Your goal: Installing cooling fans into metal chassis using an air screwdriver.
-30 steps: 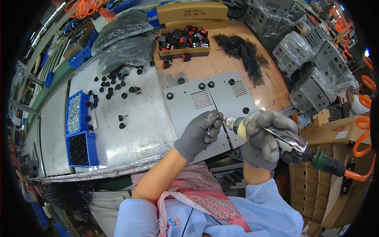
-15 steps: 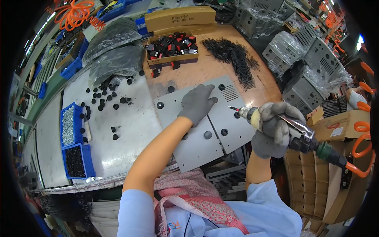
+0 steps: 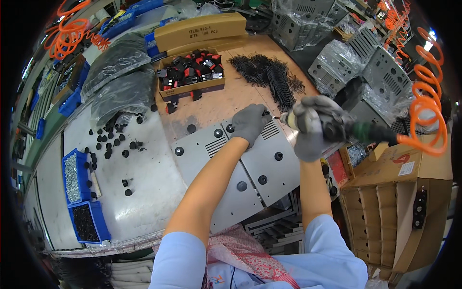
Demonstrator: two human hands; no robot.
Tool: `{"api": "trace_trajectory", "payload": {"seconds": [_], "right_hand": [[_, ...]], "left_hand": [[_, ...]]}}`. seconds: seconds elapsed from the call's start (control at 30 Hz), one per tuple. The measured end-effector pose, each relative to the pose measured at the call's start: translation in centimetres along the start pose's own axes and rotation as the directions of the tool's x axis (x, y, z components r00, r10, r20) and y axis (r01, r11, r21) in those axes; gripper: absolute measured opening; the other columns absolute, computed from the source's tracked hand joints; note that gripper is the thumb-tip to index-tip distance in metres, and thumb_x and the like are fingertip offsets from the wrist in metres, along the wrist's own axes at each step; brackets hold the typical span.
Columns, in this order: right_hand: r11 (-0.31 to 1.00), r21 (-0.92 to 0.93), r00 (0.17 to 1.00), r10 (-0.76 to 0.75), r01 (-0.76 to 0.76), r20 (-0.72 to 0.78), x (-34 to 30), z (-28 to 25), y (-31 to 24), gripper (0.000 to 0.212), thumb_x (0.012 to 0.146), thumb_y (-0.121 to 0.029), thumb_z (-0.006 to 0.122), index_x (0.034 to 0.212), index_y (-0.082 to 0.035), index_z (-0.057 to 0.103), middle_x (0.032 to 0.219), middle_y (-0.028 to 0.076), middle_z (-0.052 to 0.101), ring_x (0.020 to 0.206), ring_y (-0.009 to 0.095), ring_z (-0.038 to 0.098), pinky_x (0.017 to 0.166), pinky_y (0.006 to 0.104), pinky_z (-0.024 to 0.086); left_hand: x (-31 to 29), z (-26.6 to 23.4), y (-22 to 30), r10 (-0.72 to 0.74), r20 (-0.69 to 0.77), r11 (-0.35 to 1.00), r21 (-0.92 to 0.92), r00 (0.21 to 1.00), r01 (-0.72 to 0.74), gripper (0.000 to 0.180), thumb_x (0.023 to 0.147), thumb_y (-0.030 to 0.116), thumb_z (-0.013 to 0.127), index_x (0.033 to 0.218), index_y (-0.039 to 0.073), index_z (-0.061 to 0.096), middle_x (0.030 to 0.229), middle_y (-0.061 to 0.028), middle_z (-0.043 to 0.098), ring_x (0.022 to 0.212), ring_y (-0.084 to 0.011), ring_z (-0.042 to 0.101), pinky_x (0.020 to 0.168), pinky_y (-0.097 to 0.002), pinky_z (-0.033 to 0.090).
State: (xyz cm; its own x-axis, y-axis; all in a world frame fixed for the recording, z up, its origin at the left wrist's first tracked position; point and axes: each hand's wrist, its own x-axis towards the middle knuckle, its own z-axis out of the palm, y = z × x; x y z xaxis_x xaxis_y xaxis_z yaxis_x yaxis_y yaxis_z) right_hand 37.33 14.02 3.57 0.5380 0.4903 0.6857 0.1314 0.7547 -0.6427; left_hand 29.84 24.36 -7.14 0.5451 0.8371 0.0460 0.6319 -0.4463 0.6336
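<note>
Two grey sheet-metal panels (image 3: 281, 168) with vent slots lie edge to edge on the bench, several round black feet (image 3: 263, 179) set on them. My left hand (image 3: 250, 124), in a grey glove, rests at the far end of the right-hand panel. Its fingertips are closed around a small black foot by the vent slots; fingers mostly cover it. My right hand (image 3: 310, 130), also gloved, grips a power screwdriver (image 3: 363, 130) on an orange coiled hose. Held nearly level, its tip points left at my left fingertips; whether it touches the foot I cannot tell.
A carton (image 3: 192, 89) of black-and-red switches stands beyond the panels, beside a heap of black wire springs (image 3: 274, 77). Loose black feet (image 3: 115, 142) lie at left, near blue bins (image 3: 89, 221) of screws. Wrapped grey housings (image 3: 332, 67) and a large cardboard box (image 3: 385, 202) are at right.
My right hand has swung the screwdriver up and left toward the panel's far corner. My left hand has moved over to the foot there. The whole view has shifted slightly.
</note>
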Motion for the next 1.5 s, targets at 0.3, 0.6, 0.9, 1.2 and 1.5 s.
{"api": "trace_trajectory", "payload": {"seconds": [0.3, 0.6, 0.9, 1.2, 1.5], "right_hand": [[0.963, -0.14, 0.973, 0.224, -0.229, -0.053, 1.0, -0.2, 8.4, 0.025, 0.079, 0.009, 0.056, 0.103, 0.002, 0.055, 0.086, 0.012, 0.063, 0.067, 0.014, 0.061, 0.058, 0.0253, 0.05], [0.951, -0.136, 0.959, 0.283, -0.277, 0.029, 2.8, -0.1, 9.5, 0.019, 0.079, 0.006, 0.056, 0.097, 0.0, 0.058, 0.079, 0.012, 0.063, 0.063, 0.015, 0.062, 0.049, 0.022, 0.046], [0.952, -0.097, 0.957, 0.291, -0.289, 0.002, 2.7, -0.9, 9.2, 0.02, 0.078, 0.005, 0.057, 0.097, 0.0, 0.058, 0.08, 0.012, 0.062, 0.065, 0.015, 0.061, 0.052, 0.0239, 0.048], [0.922, 0.154, 0.928, 0.328, -0.355, 0.176, -4.0, -1.6, -3.4, 0.032, 0.08, -0.001, 0.051, 0.111, -0.001, 0.045, 0.089, 0.011, 0.056, 0.077, 0.017, 0.057, 0.065, 0.0329, 0.052], [0.977, 0.208, 0.946, -0.104, 0.04, 0.306, -5.6, -1.5, -9.4, 0.044, 0.082, -0.016, 0.061, 0.122, -0.003, 0.049, 0.094, 0.015, 0.059, 0.076, 0.02, 0.061, 0.068, 0.0369, 0.05]], "left_hand": [[0.0, 0.9, -0.6, 0.039, -0.12, 0.999, -0.018, 0.992, -0.042, 0.025, 0.084, 0.035, 0.06, 0.098, 0.015, 0.066, 0.089, -0.0111, 0.065, 0.084, -0.0292, 0.064, 0.073, -0.039, 0.05], [0.2, 0.1, -0.1, 0.006, -0.011, 1.0, 0.007, 1.0, -0.006, 0.029, 0.086, 0.038, 0.057, 0.106, 0.019, 0.067, 0.093, -0.0111, 0.066, 0.088, -0.0305, 0.064, 0.076, -0.0414, 0.049], [0.2, 0.3, -0.1, 0.039, -0.05, 0.999, 0.024, 0.998, -0.038, 0.028, 0.086, 0.037, 0.057, 0.107, 0.02, 0.066, 0.093, -0.0103, 0.067, 0.088, -0.0302, 0.065, 0.076, -0.0411, 0.05], [-0.1, -0.5, -0.7, -0.09, -0.041, 0.876, -0.478, 0.995, 0.06, 0.026, 0.089, 0.031, 0.056, 0.105, 0.012, 0.064, 0.091, -0.0113, 0.065, 0.087, -0.0268, 0.065, 0.07, -0.0379, 0.051], [-10.2, -4.7, -0.6, 0.085, 0.427, -0.511, -0.757, 0.9, 0.407, 0.042, 0.102, 0.03, 0.037, 0.128, -0.003, 0.038, 0.113, -0.0212, 0.057, 0.108, -0.0348, 0.058, 0.089, -0.0411, 0.052]]}}
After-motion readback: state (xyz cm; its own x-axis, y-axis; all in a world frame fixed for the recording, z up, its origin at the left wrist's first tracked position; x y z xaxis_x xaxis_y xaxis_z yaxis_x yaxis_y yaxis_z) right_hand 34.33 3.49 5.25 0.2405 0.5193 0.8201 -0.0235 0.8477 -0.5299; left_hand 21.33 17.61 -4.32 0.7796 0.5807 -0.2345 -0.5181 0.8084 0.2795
